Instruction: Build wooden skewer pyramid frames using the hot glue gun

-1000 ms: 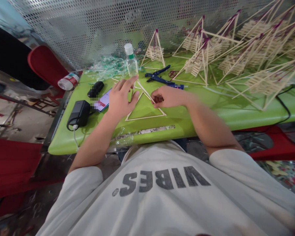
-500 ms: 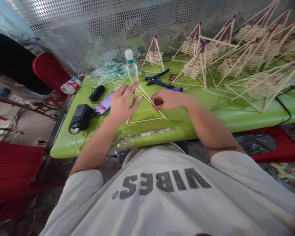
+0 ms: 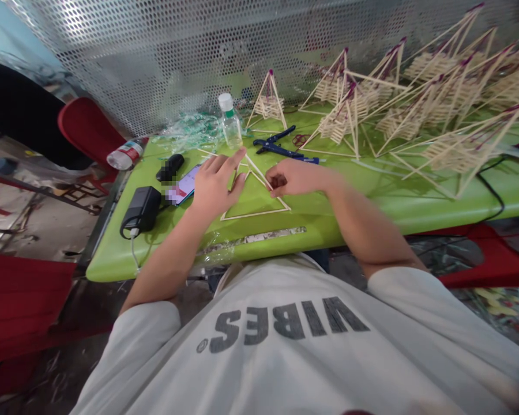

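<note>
A triangle of thin wooden sticks (image 3: 259,215) lies flat on the green table (image 3: 341,207), with a few shorter sticks inside it. Spread over its left side is my left hand (image 3: 218,181), palm down and fingers apart, the index fingertip touching the far corner. My right hand (image 3: 289,176) has its fingers curled and pinched at the right-hand side stick; the exact contact at the fingertips is partly hidden. Just beyond the hands are a clear bottle (image 3: 231,124) with a white cap and dark blue pliers (image 3: 274,141).
Many stick pyramids with purple tips (image 3: 343,106) crowd the right and back of the table. To the left are a phone (image 3: 185,184), a black power adapter (image 3: 141,208) and a black object (image 3: 170,167). Crumpled plastic wrap (image 3: 190,129) lies by the perforated metal panel (image 3: 155,52).
Both hands keep nearly the same pose on the stick triangle. The view has shifted slightly.
</note>
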`<state>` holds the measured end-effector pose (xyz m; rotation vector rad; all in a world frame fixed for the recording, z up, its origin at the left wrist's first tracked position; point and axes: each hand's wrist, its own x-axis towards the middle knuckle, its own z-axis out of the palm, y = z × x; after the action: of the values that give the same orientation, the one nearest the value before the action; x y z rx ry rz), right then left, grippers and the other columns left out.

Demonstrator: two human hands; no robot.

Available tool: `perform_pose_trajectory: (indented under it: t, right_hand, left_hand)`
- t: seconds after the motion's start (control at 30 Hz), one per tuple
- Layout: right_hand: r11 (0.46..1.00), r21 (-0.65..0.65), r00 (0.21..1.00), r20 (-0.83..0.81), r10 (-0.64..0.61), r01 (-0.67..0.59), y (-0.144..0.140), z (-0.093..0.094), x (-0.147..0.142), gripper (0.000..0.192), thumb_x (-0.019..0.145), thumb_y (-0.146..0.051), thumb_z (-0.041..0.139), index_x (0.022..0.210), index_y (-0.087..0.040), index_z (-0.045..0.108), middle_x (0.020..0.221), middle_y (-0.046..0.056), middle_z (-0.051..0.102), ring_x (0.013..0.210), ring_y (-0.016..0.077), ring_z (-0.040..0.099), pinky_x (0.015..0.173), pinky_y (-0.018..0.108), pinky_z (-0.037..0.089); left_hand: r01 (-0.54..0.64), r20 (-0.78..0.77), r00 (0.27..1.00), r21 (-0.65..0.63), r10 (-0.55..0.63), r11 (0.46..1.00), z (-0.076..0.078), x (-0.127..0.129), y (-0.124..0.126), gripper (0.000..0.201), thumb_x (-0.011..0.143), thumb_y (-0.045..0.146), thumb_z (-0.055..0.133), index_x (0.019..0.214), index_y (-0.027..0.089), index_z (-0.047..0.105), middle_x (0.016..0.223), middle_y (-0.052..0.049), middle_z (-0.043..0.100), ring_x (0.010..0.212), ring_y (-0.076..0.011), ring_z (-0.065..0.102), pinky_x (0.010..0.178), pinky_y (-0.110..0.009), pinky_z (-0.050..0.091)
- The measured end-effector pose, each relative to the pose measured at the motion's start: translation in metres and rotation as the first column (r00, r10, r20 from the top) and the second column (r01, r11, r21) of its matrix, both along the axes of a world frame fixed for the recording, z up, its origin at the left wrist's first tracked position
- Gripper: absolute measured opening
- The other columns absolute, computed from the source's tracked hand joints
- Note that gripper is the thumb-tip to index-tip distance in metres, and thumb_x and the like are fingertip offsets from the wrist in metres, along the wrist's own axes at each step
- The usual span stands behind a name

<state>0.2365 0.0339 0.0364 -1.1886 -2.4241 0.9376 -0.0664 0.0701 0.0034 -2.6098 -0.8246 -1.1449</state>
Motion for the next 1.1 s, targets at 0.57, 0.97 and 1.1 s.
perform_pose_trajectory:
  t: [0.57,0.97,1.1]
  right_hand:
    - [0.847,0.408,0.868,-0.483,-0.116,0.341,0.009,-0.021,-0.022,0.043,0.105,-0.052,0.083,0.132,-0.02,0.077,0.123,0.01,0.081,0.076,0.015,0.062,0.075,0.035,0.053]
    - [0.762,0.506,0.817,-0.575,-0.051,0.404,0.015,-0.017,-0.062,0.039,0.117,-0.058,0.069,0.114,-0.021,0.082,0.097,0.006,0.069,0.071,0.0161,0.051,0.071,0.036,0.047]
    - [0.78,0.473,0.815,-0.574,-0.081,0.41,0.014,-0.017,-0.061,0.052,0.117,-0.071,0.067,0.11,-0.022,0.081,0.095,0.007,0.069,0.073,0.0178,0.053,0.071,0.036,0.047]
  left_hand:
    - [-0.017,-0.038,0.999,-0.027,0.016,0.999,0.002,0.0,-0.004,0.06,0.12,0.048,0.053,0.173,0.023,0.065,0.113,-0.012,0.078,0.106,-0.033,0.074,0.102,-0.051,0.06]
    - [0.009,0.032,0.999,-0.036,-0.008,0.999,-0.003,0.004,-0.002,0.058,0.119,0.046,0.051,0.17,0.024,0.067,0.118,-0.014,0.08,0.112,-0.0336,0.076,0.104,-0.051,0.062]
    - [0.049,0.077,0.996,-0.051,-0.045,0.997,-0.001,0.007,-0.003,0.055,0.124,0.041,0.043,0.168,0.023,0.07,0.118,-0.015,0.08,0.11,-0.0311,0.077,0.102,-0.049,0.063]
